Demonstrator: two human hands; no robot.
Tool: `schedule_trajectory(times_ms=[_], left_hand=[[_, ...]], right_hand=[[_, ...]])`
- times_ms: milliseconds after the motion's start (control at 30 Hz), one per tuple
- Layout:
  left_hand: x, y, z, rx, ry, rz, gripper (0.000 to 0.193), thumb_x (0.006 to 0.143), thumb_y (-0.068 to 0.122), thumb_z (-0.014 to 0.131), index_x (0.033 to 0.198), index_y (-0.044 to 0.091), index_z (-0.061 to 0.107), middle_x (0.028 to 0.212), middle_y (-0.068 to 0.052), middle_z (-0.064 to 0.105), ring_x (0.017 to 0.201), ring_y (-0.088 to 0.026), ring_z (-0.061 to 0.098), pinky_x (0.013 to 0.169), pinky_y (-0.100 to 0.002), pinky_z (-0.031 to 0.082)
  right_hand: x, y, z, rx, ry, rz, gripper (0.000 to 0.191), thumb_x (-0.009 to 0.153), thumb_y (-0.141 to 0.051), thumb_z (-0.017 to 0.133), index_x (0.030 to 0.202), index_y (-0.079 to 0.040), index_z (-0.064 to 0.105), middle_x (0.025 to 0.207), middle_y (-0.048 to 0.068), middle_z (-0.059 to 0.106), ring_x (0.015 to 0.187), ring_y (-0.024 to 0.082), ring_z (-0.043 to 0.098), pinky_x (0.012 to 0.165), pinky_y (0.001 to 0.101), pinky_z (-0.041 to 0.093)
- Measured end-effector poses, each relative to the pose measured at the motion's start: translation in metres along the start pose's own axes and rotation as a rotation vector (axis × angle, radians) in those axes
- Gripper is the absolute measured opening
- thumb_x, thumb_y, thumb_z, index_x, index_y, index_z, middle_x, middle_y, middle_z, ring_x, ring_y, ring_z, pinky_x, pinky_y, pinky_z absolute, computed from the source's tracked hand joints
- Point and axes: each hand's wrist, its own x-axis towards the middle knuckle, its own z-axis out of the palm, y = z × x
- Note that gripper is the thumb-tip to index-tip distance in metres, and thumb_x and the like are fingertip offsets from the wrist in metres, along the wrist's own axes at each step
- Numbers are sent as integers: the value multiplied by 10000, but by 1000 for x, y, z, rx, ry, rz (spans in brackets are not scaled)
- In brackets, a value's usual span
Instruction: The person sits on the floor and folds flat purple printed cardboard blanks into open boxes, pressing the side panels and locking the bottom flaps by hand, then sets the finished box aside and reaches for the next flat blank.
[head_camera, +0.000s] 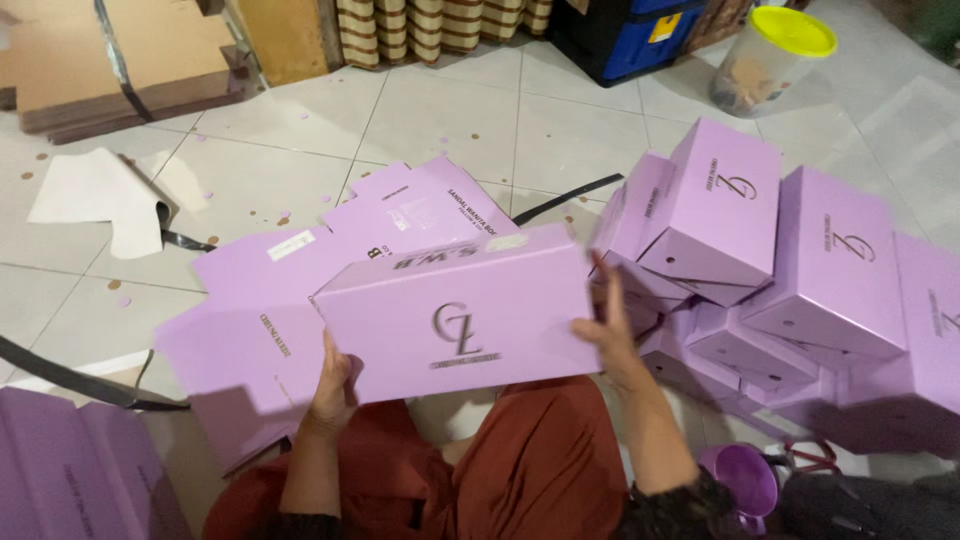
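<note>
Nearest me, at the bottom of the frame, are rust-coloured trousers (530, 470) across my lap, and just above them I hold a closed lilac box (455, 315) in the centre of the frame. My left hand (332, 385) grips its lower left edge from beneath, fingers curled onto the front face; my right hand (612, 325) clamps its right end, fingers spread upward. I cannot see what, if anything, is inside. Behind it, flat unfolded lilac box blanks (300, 270) lie on the tiled floor (480, 110). At right, a pile of assembled lilac boxes (780, 260) stands just beside my right hand, all shut. Upper right, a clear tub with a yellow lid (775, 55) holds something brownish I cannot identify. A purple container (745, 480) at lower right is partly cut off.
</note>
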Motion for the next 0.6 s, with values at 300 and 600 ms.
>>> schedule_trajectory(times_ms=[300, 600], left_hand=[[-9, 86, 32, 349, 430, -96, 752, 967, 379, 468, 1633, 103, 255, 1650, -158, 369, 1471, -343, 398, 1206, -496, 281], [-9, 77, 23, 330, 645, -149, 651, 938, 261, 485, 1569, 118, 406, 1612, -49, 440, 1411, -241, 450, 1163, -436, 306]], right_hand=[[-11, -81, -168, 604, 684, -421, 873, 983, -542, 701, 1600, -153, 222, 1575, 215, 315, 1520, 424, 355, 1169, 719, 355], [64, -60, -285, 80, 915, -95, 897, 913, -525, 684, 1591, -125, 256, 1596, 248, 292, 1520, 431, 304, 1180, 663, 297]])
